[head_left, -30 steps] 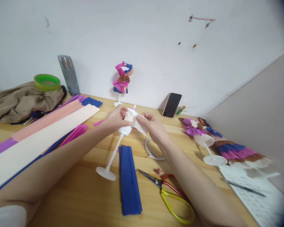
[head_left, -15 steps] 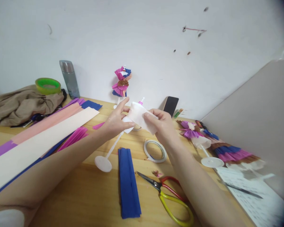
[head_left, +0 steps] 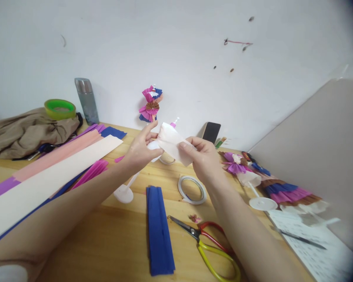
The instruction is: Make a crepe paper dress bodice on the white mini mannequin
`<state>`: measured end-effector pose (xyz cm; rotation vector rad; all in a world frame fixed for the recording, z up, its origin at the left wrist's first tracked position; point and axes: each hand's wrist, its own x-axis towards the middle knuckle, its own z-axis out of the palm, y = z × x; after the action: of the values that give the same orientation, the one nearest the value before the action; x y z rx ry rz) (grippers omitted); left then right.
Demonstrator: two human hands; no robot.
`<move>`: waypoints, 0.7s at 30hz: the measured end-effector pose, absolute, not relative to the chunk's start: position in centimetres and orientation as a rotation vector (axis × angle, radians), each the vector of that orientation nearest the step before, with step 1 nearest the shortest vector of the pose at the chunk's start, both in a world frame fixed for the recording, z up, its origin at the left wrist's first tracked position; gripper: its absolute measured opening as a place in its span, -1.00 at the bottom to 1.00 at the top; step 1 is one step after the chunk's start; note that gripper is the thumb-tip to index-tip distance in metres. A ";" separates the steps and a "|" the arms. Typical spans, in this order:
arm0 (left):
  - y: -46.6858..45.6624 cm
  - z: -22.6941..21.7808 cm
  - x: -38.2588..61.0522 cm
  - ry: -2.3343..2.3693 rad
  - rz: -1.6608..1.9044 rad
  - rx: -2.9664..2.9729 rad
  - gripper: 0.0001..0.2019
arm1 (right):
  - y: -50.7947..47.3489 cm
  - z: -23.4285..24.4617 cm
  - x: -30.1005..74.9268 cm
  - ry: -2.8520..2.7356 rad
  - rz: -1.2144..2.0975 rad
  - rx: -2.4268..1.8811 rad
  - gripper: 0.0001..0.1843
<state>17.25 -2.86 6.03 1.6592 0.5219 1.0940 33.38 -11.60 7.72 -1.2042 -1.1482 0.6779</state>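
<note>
My left hand (head_left: 142,148) grips the white bust of a small white plastic doll stand (head_left: 124,192), held tilted above the wooden table, with the index finger stretched up. My right hand (head_left: 204,158) pinches a strip of pale cream crepe paper (head_left: 172,142) that wraps the bust. A pink tip shows at the top of the stand. Under my hands lie a roll of white tape (head_left: 192,189) and a folded blue crepe paper strip (head_left: 159,229).
Scissors with red and yellow handles (head_left: 211,244) lie near the front. Long cream, peach, purple and pink paper strips (head_left: 53,170) cover the left. Dressed doll stands stand at the wall (head_left: 151,105) and lie at the right (head_left: 254,176). A phone (head_left: 211,132), flask (head_left: 86,100), green tape and cloth are behind.
Both hands have lifted the stand and paper up and toward me, so the stand's base has left the table. The tape roll is now uncovered. The view has tilted slightly.
</note>
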 end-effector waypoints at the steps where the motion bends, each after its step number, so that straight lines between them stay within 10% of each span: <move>1: -2.9 6.1 17.2 0.524 1.102 1.665 -0.06 | -11.5 7.7 33.5 -1.148 0.667 -1.209 -0.65; 21: -2.6 5.8 17.0 0.217 0.821 1.232 -0.08 | -10.3 6.8 34.6 -1.194 0.594 -1.143 -0.77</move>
<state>17.01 -2.58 5.76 1.2322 0.2167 0.8206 34.62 -10.31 6.81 -1.1434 -1.1936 0.5938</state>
